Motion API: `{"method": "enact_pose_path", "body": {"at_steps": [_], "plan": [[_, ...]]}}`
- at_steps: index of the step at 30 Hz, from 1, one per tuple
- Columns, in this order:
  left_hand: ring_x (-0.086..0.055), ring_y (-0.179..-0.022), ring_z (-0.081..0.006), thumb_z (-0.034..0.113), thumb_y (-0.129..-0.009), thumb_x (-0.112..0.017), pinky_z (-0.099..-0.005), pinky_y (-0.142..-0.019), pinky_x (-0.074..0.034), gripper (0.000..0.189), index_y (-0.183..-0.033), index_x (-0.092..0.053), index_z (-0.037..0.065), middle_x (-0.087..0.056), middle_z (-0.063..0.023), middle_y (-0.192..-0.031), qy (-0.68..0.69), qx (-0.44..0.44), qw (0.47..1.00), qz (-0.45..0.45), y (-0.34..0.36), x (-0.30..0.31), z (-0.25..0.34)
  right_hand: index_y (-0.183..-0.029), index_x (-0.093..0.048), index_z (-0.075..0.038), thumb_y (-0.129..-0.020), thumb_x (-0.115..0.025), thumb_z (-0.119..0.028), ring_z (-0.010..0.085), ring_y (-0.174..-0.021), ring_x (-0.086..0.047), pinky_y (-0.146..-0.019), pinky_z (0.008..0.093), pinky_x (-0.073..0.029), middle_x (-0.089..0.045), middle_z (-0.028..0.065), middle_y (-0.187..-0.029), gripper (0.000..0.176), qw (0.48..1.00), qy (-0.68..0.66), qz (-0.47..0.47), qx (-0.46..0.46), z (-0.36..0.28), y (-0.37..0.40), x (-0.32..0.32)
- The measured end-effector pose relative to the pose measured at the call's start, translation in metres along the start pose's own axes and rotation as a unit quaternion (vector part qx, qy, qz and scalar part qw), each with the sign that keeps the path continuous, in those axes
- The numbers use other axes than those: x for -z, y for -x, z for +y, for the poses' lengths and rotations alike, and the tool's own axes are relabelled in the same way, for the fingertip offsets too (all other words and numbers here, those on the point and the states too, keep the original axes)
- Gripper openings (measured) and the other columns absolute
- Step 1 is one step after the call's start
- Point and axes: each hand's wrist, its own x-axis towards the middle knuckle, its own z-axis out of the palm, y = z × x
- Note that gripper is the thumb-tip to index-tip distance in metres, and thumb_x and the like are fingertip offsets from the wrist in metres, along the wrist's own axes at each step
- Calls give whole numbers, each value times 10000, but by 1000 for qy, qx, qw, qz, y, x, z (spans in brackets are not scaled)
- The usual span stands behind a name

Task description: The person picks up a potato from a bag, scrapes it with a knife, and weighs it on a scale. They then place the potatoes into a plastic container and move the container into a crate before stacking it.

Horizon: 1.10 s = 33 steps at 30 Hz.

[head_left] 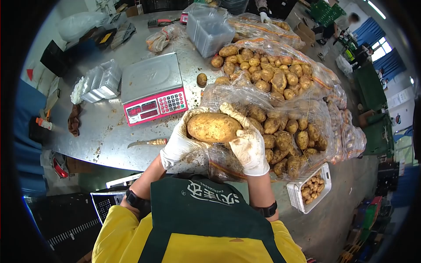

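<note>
- Two gloved hands hold one large potato (214,127) just above the metal table (109,144), between the scale (151,76) and the near bag (243,97).
- One end of the potato lies in the left hand (179,141), whose fingers are curled around it.
- The other end is held by the right hand (249,147), its fingers bent over the top and side.
- The near bag, clear plastic, lies open and is full of soil-marked potatoes; the right hand is right beside it.
- Behind it, the middle bag (325,78) is also open, showing a heap of potatoes of mixed sizes.
- The far bag (256,31) lies beyond that, with another person's gloved hand (265,17) at it.
- The white basket (297,198), below the table's right side, holds smaller, paler potatoes.
- A tall stack of clear tubs (210,33), nested together, stands near the middle bag.
- More clear containers (103,83) lie nested to the left of the scale.
- One small potato (201,79) sits on the table, just right of the scale.
- The knife (148,142) lies flat on the table, left of the left hand.
</note>
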Motion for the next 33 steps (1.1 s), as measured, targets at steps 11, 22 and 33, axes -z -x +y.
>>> {"method": "enact_pose_path", "body": {"at_steps": [11, 22, 33], "plan": [[-494, -1167, -158, 51, -527, -910, -324, -976, -458, 956, -1328, -388, 66, -503, -52, -1263, 14, -9, 1000, -5, 0, -3, 0, -1298, -406, 144, -742, -578, -16, 282, -1274, -450, -1093, 373, -345, -430, 223, -1389, 603, 999, 11, -6, 34, 6, 5, 6], [-489, -1184, -171, 45, -547, -900, -330, -986, -450, 944, -1337, -384, 71, -499, -59, -1267, -3, 9, 1000, -16, 1, -6, 3, -1290, -431, 123, -715, -557, 28, 293, -1285, -439, -1101, 399, -336, -439, 220, -1383, 597, 999, 16, -4, 47, 8, 5, 9], [-399, -1309, -229, -59, -668, -790, -356, -1072, -363, 942, -1428, -249, 71, -378, -128, -1431, -158, -193, 966, 67, -4, -6, -10, -1325, -409, 100, -734, -585, -14, 297, -1290, -432, -1100, 421, -339, -436, 205, -1388, 627, 999, -25, 11, 39, 16, 4, 2]]}}
